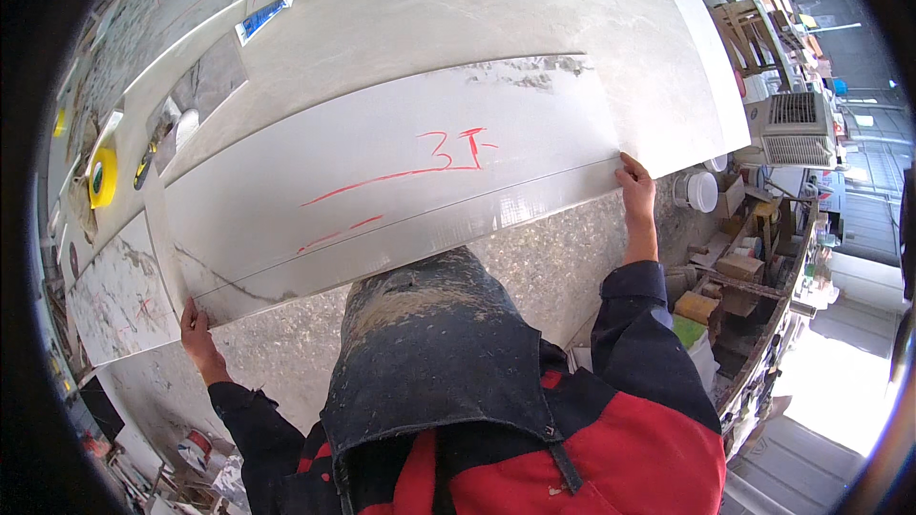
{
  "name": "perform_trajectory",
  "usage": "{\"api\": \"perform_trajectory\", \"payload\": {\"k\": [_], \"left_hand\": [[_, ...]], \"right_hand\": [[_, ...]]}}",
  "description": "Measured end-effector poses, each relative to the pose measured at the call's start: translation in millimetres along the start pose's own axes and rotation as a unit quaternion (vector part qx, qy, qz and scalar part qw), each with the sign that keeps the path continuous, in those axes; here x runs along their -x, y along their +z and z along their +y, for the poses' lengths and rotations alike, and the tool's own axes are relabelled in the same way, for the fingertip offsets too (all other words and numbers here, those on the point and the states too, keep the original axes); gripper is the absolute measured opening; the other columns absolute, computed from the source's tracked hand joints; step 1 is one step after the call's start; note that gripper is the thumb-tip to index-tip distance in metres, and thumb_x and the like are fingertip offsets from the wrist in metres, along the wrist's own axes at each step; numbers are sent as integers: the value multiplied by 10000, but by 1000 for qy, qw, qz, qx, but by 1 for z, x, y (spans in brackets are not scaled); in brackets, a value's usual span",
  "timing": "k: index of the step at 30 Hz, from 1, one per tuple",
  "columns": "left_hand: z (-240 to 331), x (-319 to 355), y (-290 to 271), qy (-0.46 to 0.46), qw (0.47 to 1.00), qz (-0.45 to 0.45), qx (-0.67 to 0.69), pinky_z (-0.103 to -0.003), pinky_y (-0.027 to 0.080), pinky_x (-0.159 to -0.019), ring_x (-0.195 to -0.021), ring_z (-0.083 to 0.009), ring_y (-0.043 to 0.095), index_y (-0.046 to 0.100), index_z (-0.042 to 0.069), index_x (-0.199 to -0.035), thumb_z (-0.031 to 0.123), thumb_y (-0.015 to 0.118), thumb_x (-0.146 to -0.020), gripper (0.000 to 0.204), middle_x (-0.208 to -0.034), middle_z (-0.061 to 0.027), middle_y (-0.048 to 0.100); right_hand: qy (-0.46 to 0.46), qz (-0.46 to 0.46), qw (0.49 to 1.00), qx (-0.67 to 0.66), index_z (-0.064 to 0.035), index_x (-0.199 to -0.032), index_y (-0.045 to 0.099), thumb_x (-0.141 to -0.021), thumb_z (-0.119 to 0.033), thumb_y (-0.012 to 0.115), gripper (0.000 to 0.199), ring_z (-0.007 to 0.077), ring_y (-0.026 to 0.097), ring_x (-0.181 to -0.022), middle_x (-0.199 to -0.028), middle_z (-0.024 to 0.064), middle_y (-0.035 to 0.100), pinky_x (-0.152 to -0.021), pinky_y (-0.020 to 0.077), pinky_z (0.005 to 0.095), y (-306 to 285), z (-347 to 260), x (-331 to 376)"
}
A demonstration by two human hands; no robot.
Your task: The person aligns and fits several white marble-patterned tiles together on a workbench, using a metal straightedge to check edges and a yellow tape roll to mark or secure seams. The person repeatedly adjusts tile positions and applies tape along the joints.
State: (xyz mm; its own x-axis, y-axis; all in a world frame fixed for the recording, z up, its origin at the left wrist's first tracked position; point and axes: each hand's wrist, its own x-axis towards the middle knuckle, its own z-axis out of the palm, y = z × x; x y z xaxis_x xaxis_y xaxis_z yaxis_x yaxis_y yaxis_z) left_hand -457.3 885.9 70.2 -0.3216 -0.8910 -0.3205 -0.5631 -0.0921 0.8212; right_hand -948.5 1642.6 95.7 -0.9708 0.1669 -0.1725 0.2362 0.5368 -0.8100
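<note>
A long, narrow strip of pale stone-look slab [410, 246] lies along the near side of the worktable, parted by a thin straight line from a wider pale panel [315, 157] that bears red hand-drawn marks. My left hand [198, 339] pinches the strip's left end, with the thumb on top and the fingers partly hidden. At its right end my right hand [637, 193] grips the corner between thumb and fingers. A grey vein crosses the strip's left part. Along its middle, the near edge is close to my dusty dark apron [429, 324].
On the left lie a yellow tape roll [102, 178], a utility knife [143, 168], a grey-patterned offcut [212, 78] and a veined slab [119, 291]. Farther back is a blue-and-white tube [265, 17]. White buckets [701, 192] and cluttered wooden shelving [754, 324] stand to the right.
</note>
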Motion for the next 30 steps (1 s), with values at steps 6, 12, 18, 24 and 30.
{"api": "perform_trajectory", "payload": {"k": [6, 12, 18, 24, 30], "left_hand": [[-28, -8, -27, 11, 1000, -10, 22, -256, 467, -808, -899, -107, 535, 593, 29, -1423, 29, 614, -903, 521, -1176, -28, 640], [4, 12, -1, 59, 997, 21, -36, -307, 503, -913, -1042, -177, 615, 644, 31, -1368, 55, 651, -857, 511, -1211, -103, 678], [13, 24, 2, 49, 998, 33, -13, -267, 475, -871, -946, -131, 576, 645, 8, -1354, 29, 654, -869, 486, -1064, -34, 651], [20, 27, 10, 55, 998, 27, 19, -256, 457, -838, -902, -110, 551, 642, -15, -1347, 3, 658, -860, 487, -984, 9, 609], [14, 22, 4, 46, 999, 6, 20, -258, 461, -856, -903, -109, 550, 638, -14, -1352, -9, 653, -854, 498, -990, 11, 608]], "right_hand": [[2, -4, 999, 36, -36, -1367, 647, -929, -108, 674, 444, 159, 575, -987, -1098, 28, 643, -911, 463, 310, 11, -20, 7], [13, -33, 999, -14, 9, -1402, 597, -950, -89, 630, 464, 238, 601, -1197, -1352, 159, 630, -1028, 460, 367, -6, 11, -8], [7, -33, 998, -46, -39, -1385, 631, -921, -75, 656, 466, 103, 506, -876, -973, -35, 566, -826, 424, 252, -4, 20, -21], [3, -56, 996, -73, -90, -1413, 624, -935, -42, 638, 480, 87, 445, -815, -918, -56, 495, -767, 397, 250, -15, 41, -37], [-3, -59, 997, -53, -96, -1394, 644, -936, -56, 642, 459, 87, 437, -818, -925, -61, 486, -776, 406, 255, -16, 43, -37]]}}
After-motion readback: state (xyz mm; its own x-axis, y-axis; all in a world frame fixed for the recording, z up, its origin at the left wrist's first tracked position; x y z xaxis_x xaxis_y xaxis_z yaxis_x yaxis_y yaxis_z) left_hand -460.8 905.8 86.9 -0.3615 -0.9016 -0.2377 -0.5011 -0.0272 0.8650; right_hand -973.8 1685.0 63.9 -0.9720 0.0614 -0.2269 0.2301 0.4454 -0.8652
